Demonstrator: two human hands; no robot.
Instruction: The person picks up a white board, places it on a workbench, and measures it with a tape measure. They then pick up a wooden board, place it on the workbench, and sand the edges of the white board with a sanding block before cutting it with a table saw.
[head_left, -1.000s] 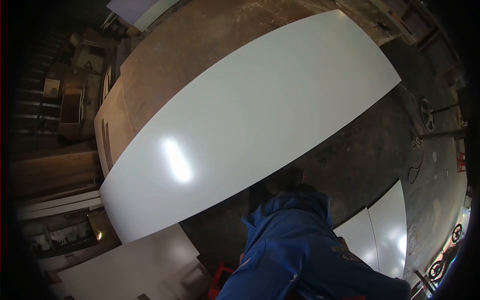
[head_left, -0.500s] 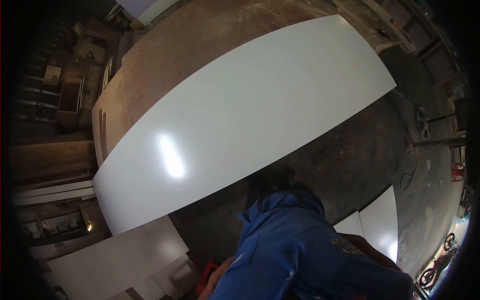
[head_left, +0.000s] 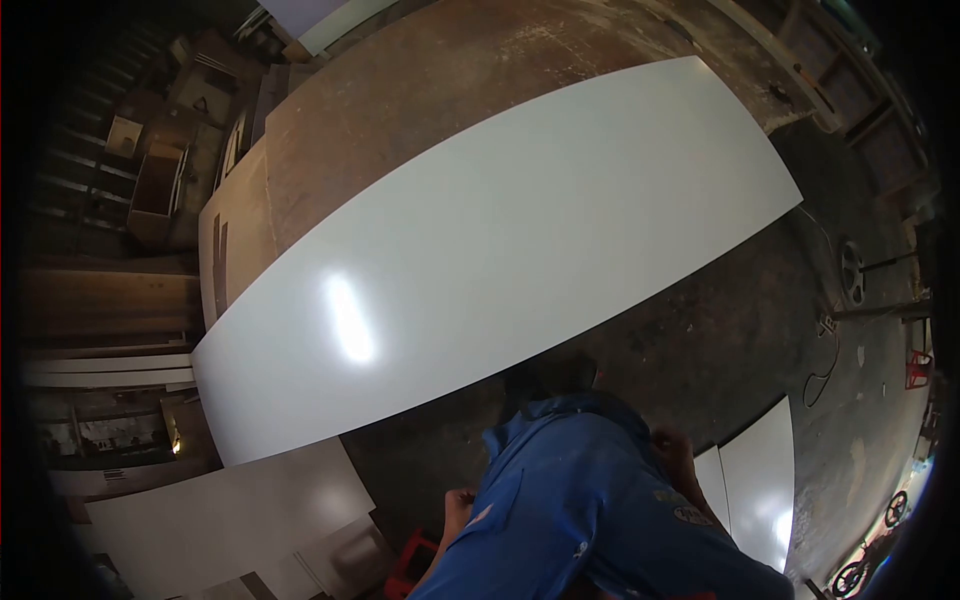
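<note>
My left hand [head_left: 458, 505] rests at the left side of my blue trousers [head_left: 560, 490], its fingers curled in and nothing visible in them. Beyond the right leg, my right hand [head_left: 672, 447] hangs low against the trousers, dark and small, its fingers also looking curled with no object showing. Ahead of both hands lies a long white panel [head_left: 520, 230] with a bright light reflection near its left end. Neither hand touches it. Under the panel's far side is a brown board surface [head_left: 400, 100].
A red plastic piece [head_left: 410, 565] shows beside my left arm. Pale boards [head_left: 230, 510] lie at lower left, and white panels [head_left: 760, 470] at lower right. A cable [head_left: 822, 375] runs over the dark floor. Shelving [head_left: 110, 310] and wooden boxes [head_left: 155, 190] stand left.
Both hands have come forward into clearer view beside my legs; the right one was mostly hidden before. The view has shifted slightly, while the white panel lies as before.
</note>
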